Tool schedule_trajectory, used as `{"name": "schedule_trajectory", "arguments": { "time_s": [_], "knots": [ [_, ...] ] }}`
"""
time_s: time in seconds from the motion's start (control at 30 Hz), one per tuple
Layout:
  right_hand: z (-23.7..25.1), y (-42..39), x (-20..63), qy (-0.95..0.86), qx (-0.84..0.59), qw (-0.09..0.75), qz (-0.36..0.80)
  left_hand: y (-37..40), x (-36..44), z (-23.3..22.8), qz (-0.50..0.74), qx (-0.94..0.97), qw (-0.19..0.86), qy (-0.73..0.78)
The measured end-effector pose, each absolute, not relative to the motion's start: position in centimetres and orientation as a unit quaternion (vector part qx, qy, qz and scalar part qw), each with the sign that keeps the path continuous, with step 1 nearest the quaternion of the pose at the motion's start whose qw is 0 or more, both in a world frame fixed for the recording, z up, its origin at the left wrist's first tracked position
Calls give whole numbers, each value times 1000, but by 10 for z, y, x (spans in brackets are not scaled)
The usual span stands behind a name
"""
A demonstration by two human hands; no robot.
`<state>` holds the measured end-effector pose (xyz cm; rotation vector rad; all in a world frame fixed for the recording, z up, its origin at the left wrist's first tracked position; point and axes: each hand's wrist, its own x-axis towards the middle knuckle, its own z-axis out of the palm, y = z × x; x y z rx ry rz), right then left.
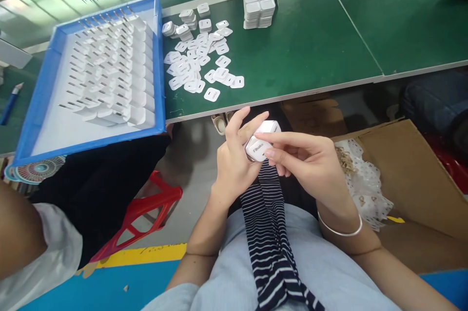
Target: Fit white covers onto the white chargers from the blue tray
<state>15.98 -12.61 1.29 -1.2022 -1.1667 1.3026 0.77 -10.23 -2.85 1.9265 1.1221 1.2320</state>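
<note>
A small white charger block (260, 144) with grey lettering on one face sits pinched between both hands over the lap: the left hand (234, 160) is curled around its near side, and the right hand (305, 160) is closed on it with forefinger and thumb from the other side. Beyond the hands runs a green tabletop (310, 48) edged in pale metal, strewn with loose white labels (199, 60); farther off stands a stack of white blocks (259, 0). Off to the left hand's side a blue tray (36, 101) holds rows of pronged chargers. An open cardboard box (409, 169) lies beside the right hand, its contents partly cut off. The block's far side is hidden by fingers.
</note>
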Motion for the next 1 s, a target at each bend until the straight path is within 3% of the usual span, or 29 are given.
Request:
{"name": "schedule_trajectory", "arguments": {
  "time_s": [0.33, 1.0],
  "knots": [
    [10, -125, 161, -478, -481, 493, 546, -101, 8, -30, 459, 716, 307, 426],
    [5, -125, 156, -511, -531, 476, 480, -96, 11, -36, 466, 755, 194, 418]
  ]
}}
